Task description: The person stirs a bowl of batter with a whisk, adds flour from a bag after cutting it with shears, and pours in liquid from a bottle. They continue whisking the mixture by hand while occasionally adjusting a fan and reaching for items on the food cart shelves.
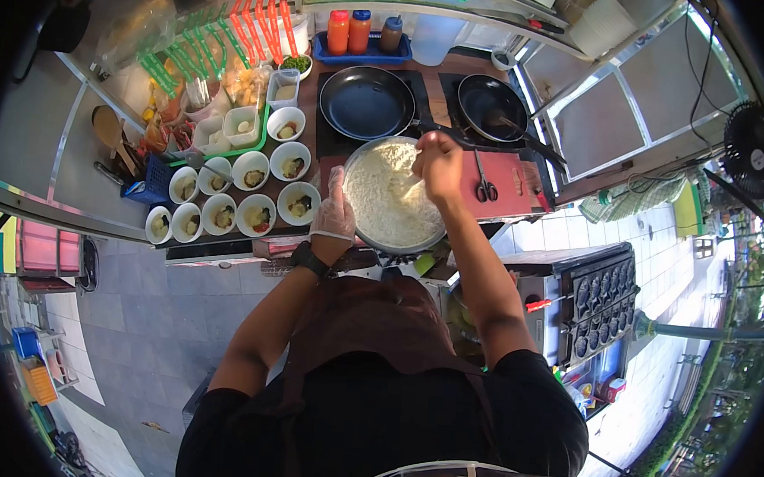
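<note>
A large round metal bowl (441, 235) of pale flour-like mixture (384, 195) sits at the counter's front edge. My left hand (335, 212), in a clear plastic glove, rests against the bowl's left rim with its fingers stretched upward. Over the bowl's upper right part is my right hand (439, 165), bare, its fingers curled closed; what they hold, if anything, is hidden. Left of the bowl stand several white bowls (255, 215) with small portions of food in them. Directly behind the bowl lies a large black pan (367, 102).
A smaller pan (493, 106) stands at the back right. Scissors (485, 189) lie on a red board (511, 172). Sauce bottles (359, 32) stand in a blue tray (400, 56). Utensils (108, 126) are at the left, and a moulded grill (601, 302) is at the lower right.
</note>
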### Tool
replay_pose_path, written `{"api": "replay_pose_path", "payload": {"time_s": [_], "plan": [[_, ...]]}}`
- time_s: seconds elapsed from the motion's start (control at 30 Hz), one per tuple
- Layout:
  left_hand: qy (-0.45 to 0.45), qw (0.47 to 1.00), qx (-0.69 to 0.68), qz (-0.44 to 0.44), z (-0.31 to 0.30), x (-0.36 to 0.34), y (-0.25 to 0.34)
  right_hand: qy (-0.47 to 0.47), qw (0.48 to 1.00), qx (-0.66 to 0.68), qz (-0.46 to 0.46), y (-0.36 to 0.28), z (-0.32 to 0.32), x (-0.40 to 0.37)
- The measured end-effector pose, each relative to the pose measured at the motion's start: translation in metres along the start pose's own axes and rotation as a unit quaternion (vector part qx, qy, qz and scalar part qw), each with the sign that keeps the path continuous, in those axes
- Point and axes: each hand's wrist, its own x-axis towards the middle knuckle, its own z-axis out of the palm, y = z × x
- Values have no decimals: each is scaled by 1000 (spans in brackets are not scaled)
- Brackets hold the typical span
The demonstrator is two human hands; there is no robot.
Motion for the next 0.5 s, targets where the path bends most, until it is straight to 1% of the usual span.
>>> {"api": "replay_pose_path", "payload": {"time_s": [0.03, 0.07, 0.1, 0.17, 0.2, 0.23, 0.3, 0.33, 0.37, 0.43, 0.47, 0.5], "plan": [[1, 1000, -1, 4, 0, 0, 1, -36, 999, 5, 18, 3, 3, -6], [6, 1000, -3, 8, 1, 3, 1, -71, 993, 53, 80, 1, -1, -5], [6, 1000, -3, 11, 1, 3, 2, -70, 993, 53, 78, -2, -3, -1], [7, 1000, 9, 6, -1, 3, 3, -18, 998, -48, 35, -13, -2, 9], [10, 1000, 10, 5, -1, 5, 4, 22, 1000, -23, -3, -14, 2, 10], [1, 1000, 4, -8, -3, 4, 7, 19, 1000, -23, 0, -11, 7, 4], [-11, 1000, -1, -14, -6, 4, 8, -42, 996, 48, 54, -2, 13, -12], [-8, 1000, -10, -19, -5, 5, 8, -101, 988, 58, 97, -1, 8, -12], [-5, 999, -21, -24, -3, 4, 8, -99, 989, 59, 94, -3, 3, -8], [0, 1000, -17, -8, -1, 5, 6, -41, 993, -104, 31, -10, 0, 6], [4, 1000, -11, 3, -2, 4, 4, 3, 995, -94, -18, -16, 3, 8], [7, 1000, -10, 0, -1, 2, 3, -1, 995, -95, -16, -12, 5, 6]]}}
